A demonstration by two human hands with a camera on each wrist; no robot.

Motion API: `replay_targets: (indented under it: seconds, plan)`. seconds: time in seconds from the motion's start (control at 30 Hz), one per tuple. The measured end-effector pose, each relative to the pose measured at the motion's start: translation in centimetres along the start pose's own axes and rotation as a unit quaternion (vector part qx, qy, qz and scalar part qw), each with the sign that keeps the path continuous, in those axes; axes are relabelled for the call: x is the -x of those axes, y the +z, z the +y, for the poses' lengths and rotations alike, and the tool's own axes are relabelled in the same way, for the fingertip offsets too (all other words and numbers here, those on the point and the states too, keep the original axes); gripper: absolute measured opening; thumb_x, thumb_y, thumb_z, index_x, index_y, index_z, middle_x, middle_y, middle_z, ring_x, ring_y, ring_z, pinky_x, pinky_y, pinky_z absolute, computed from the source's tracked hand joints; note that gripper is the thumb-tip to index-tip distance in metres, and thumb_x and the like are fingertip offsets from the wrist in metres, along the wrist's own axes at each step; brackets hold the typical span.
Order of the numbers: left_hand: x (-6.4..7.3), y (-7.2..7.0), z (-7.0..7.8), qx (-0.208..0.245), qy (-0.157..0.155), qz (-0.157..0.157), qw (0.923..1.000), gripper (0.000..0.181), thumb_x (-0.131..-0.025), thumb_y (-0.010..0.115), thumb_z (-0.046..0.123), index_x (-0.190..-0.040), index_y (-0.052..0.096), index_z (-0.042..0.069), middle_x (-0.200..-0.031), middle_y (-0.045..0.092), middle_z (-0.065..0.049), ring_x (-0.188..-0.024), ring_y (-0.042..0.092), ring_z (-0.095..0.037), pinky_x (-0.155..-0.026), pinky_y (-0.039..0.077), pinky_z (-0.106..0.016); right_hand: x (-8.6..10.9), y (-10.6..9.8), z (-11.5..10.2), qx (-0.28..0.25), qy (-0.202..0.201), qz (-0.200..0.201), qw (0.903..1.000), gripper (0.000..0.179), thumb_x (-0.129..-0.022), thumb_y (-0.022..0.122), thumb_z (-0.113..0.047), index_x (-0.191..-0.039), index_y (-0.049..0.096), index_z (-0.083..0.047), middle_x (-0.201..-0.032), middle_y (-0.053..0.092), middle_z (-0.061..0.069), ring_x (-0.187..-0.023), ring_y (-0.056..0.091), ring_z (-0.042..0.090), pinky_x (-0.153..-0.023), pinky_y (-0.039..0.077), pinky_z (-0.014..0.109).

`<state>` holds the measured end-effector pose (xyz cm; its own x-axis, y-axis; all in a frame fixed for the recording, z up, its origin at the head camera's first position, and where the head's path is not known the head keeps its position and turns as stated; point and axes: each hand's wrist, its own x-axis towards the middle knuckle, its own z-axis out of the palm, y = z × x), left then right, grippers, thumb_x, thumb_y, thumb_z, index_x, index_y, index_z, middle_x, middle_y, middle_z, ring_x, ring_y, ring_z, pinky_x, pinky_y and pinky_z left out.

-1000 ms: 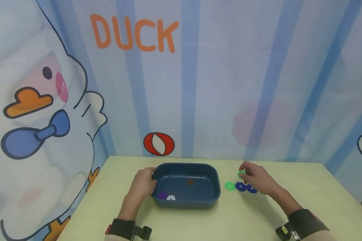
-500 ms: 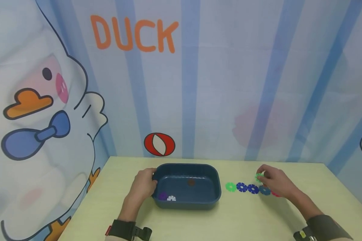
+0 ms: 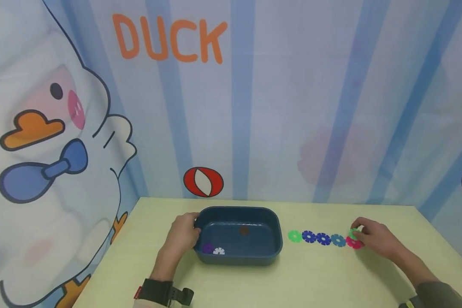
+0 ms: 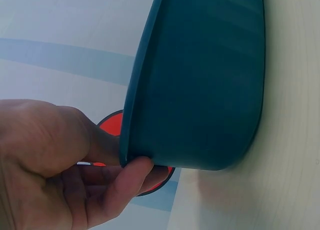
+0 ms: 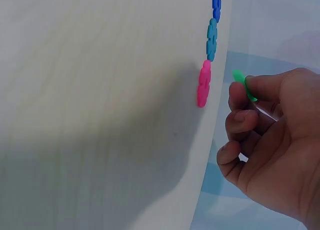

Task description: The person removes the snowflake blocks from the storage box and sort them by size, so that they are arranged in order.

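My left hand [image 3: 184, 233] grips the left rim of a dark blue plastic bin [image 3: 240, 260], its thumb and fingers on either side of the wall in the left wrist view. Inside lie a purple snowflake disc [image 3: 208, 248], a white one [image 3: 218, 251] and a brown one [image 3: 244, 230]. Between thumb and index finger my right hand [image 3: 379, 237] pinches a green snowflake disc [image 5: 241, 80], held above the table just behind a pink disc [image 5: 204, 84]. That pink disc ends a row running left through a teal disc [image 3: 338, 240], two dark blue discs [image 3: 323, 238] and a green disc [image 3: 294, 236].
The pale yellow table [image 3: 277, 282] carries the bin and the row, which starts a little right of the bin. Behind the table's back edge hangs a cloth backdrop [image 3: 277, 107] with stripes, a printed duck and a red ball.
My right hand has moved right along the row with the green disc, from above the dark blue discs to the pink one, uncovering the teal and pink discs. The left hand keeps its hold.
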<state>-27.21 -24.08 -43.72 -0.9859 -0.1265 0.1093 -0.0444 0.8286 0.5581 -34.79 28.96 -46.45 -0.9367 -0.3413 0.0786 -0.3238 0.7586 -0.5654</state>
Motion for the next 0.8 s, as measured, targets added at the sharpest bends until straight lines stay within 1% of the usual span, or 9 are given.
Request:
replay_targets:
  seconds: [0.13,0.23,0.37,0.5,0.63,0.8]
  plan:
    - [0.0,0.0,0.0,0.000,0.001,0.001,1.0000,0.043,-0.095,0.069,-0.006,-0.137,0.065,-0.009,-0.126,0.073,-0.026,-0.119,0.071,-0.040,-0.099,0.060,-0.055,0.4,-0.1,1.1,0.030,0.020,0.006,0.9993,0.018,-0.107,0.058,-0.010,-0.118,0.064,0.004,-0.067,0.058,0.002,-0.058,0.046,0.013,-0.055,0.038,0.029]
    - [0.0,0.0,-0.1,0.002,0.000,-0.001,1.0000,0.043,-0.095,0.069,-0.006,-0.137,0.065,-0.009,-0.126,0.073,-0.026,-0.119,0.071,-0.040,-0.099,0.060,-0.055,0.7,-0.3,1.8,0.047,0.035,0.011,0.9983,0.017,-0.106,0.058,-0.009,-0.116,0.065,0.004,-0.066,0.057,0.000,-0.057,0.045,0.014,-0.055,0.037,0.029]
    - [0.1,0.0,-0.1,0.001,-0.002,-0.002,1.0000,0.043,-0.095,0.069,-0.005,-0.138,0.064,-0.009,-0.127,0.072,-0.026,-0.119,0.071,-0.040,-0.099,0.059,-0.055,0.9,-0.7,2.4,0.046,0.042,0.005,0.9980,0.018,-0.106,0.057,-0.009,-0.115,0.065,0.004,-0.067,0.059,0.000,-0.058,0.048,0.015,-0.056,0.038,0.029]
    - [0.1,0.0,-0.2,-0.003,-0.002,0.000,1.0000,0.043,-0.095,0.069,-0.005,-0.138,0.064,-0.009,-0.127,0.072,-0.026,-0.120,0.070,-0.040,-0.099,0.059,-0.055,0.8,-1.1,2.7,0.043,0.050,-0.012,0.9977,0.017,-0.106,0.056,-0.009,-0.113,0.066,0.004,-0.069,0.061,0.001,-0.062,0.051,0.016,-0.059,0.040,0.029]
    - [0.0,0.0,-0.1,0.000,-0.001,-0.002,1.0000,0.043,-0.095,0.069,-0.005,-0.138,0.064,-0.009,-0.128,0.072,-0.026,-0.120,0.070,-0.040,-0.100,0.059,-0.055,0.9,-1.0,3.2,0.046,0.062,-0.025,0.9967,0.016,-0.106,0.057,-0.008,-0.110,0.065,0.005,-0.069,0.061,0.002,-0.064,0.052,0.019,-0.060,0.041,0.032]
    - [0.0,0.0,0.0,-0.001,0.001,0.001,1.0000,0.043,-0.094,0.069,-0.005,-0.137,0.065,-0.009,-0.126,0.073,-0.026,-0.119,0.071,-0.040,-0.098,0.060,-0.054,0.8,-0.8,3.4,0.046,0.072,-0.029,0.9959,0.017,-0.106,0.056,-0.010,-0.111,0.063,0.004,-0.069,0.060,0.002,-0.063,0.052,0.020,-0.060,0.041,0.033]
